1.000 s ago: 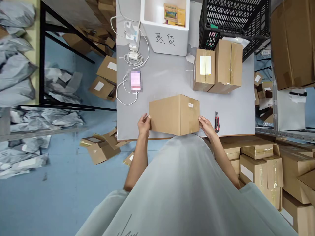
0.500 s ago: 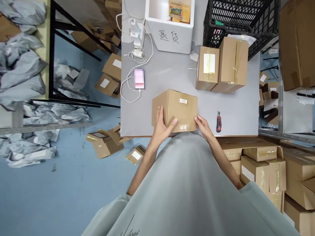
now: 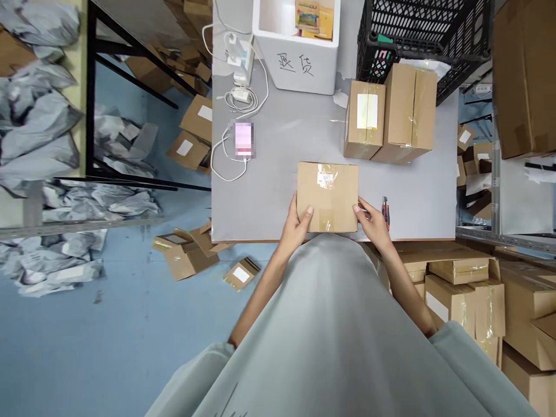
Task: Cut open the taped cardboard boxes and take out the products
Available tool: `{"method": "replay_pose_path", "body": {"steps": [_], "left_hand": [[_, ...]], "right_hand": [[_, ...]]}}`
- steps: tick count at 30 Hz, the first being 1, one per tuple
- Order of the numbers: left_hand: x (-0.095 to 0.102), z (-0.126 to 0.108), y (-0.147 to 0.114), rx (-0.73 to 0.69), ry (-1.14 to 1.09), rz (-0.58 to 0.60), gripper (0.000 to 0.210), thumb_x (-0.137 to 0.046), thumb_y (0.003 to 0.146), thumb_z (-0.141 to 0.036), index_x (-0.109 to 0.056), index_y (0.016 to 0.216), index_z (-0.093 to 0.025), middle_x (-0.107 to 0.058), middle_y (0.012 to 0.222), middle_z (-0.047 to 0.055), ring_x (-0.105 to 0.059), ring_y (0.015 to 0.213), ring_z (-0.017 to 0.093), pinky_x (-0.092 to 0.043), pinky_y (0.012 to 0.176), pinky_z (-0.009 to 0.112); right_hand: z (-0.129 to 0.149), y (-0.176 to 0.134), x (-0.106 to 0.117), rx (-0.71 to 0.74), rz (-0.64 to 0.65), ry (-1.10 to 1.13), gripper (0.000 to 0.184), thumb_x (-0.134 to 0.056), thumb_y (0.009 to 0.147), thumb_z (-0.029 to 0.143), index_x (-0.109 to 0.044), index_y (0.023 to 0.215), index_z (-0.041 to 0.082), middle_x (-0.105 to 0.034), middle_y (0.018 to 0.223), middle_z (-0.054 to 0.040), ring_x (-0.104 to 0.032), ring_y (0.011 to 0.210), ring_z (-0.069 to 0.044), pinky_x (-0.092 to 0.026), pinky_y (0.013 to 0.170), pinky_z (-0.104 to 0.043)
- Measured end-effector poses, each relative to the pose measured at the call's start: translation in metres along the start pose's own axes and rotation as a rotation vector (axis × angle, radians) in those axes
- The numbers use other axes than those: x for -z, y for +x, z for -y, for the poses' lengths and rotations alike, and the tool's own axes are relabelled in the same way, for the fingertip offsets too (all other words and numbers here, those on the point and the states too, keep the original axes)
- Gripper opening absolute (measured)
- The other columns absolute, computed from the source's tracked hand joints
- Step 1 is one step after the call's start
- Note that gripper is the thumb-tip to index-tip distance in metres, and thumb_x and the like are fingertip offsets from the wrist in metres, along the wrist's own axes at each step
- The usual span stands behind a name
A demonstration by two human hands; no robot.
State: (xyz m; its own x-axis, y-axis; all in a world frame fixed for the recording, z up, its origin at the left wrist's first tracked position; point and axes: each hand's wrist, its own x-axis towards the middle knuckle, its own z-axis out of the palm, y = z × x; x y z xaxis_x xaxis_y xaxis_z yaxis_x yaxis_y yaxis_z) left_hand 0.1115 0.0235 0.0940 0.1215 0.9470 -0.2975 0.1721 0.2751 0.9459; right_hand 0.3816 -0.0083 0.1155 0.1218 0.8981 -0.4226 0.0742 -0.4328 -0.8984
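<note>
We record a cardboard box, matte brown with a nearly square upper face, by the near edge of the smooth grey tabletop. Glossy tape lies over a small white label towards its far edge; a 2nd shiny strip marks the near edge. We cannot tell whether it rests or is lifted.

Left hand: grip pinching the box's left side, thumb flat on the face, fingers along the wall. Right hand: grip pinching the right edge, thumb on the face, fingers curled.

Just beside the right hand we note a slim red-and-black knife. Farther back, 2 taped cartons stand side by side: a narrower carton, white-labelled, and a wider carton. Behind these, a black lattice crate; leftward, a white smooth-walled bin with 2 handwritten characters.
</note>
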Motion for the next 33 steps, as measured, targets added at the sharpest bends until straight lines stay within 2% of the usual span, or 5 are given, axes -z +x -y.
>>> {"method": "replay_pose_path", "body": {"steps": [6,10,19,26,33], "left_hand": [[0.027,-0.002,0.002,0.002,-0.011,-0.012,0.090,-0.069,0.099,-0.078,-0.047,0.173,-0.032,-0.057,0.173,0.013,-0.054,0.162,0.036,-0.044,0.136,0.053],[0.069,0.001,-0.001,-0.018,0.068,-0.167,0.092,-0.075,0.095,-0.077,-0.053,0.169,-0.028,-0.054,0.175,0.016,-0.053,0.163,0.037,-0.042,0.136,0.053],[0.148,0.012,0.001,-0.042,0.346,-0.418,0.045,-0.074,0.099,-0.053,-0.082,0.131,-0.024,-0.073,0.152,0.013,-0.064,0.151,0.033,-0.048,0.132,0.050],[0.139,0.009,0.005,0.171,0.245,-0.378,0.064,-0.064,0.101,-0.075,-0.083,0.120,-0.017,-0.082,0.136,0.014,-0.073,0.133,0.033,-0.054,0.123,0.052],[0.069,0.046,0.025,0.305,-0.021,-0.180,0.076,-0.073,0.090,-0.081,-0.079,0.128,-0.017,-0.083,0.130,0.015,-0.075,0.128,0.033,-0.060,0.113,0.045]], "right_hand": [[-0.064,0.039,0.009,-0.228,-0.058,0.102,0.073,-0.068,0.096,0.083,-0.077,0.140,0.026,-0.079,0.143,-0.0142,-0.073,0.135,-0.035,-0.060,0.120,-0.057],[-0.099,0.057,-0.006,-0.360,-0.023,0.104,0.067,-0.076,0.093,0.072,-0.076,0.139,0.023,-0.076,0.148,-0.0164,-0.070,0.141,-0.035,-0.053,0.126,-0.059],[-0.103,0.062,-0.052,-0.315,0.217,0.208,0.058,-0.081,0.096,0.059,-0.075,0.146,0.030,-0.065,0.168,-0.0074,-0.063,0.154,-0.030,-0.050,0.130,-0.055],[-0.085,0.054,-0.046,-0.169,0.209,0.170,0.093,-0.092,0.077,0.077,-0.076,0.151,0.024,-0.064,0.168,-0.0112,-0.050,0.165,-0.039,-0.042,0.136,-0.057],[-0.077,0.039,0.012,-0.036,-0.015,0.015,0.099,-0.084,0.080,0.086,-0.074,0.155,0.023,-0.070,0.162,-0.0110,-0.063,0.154,-0.040,-0.046,0.135,-0.058]]}}
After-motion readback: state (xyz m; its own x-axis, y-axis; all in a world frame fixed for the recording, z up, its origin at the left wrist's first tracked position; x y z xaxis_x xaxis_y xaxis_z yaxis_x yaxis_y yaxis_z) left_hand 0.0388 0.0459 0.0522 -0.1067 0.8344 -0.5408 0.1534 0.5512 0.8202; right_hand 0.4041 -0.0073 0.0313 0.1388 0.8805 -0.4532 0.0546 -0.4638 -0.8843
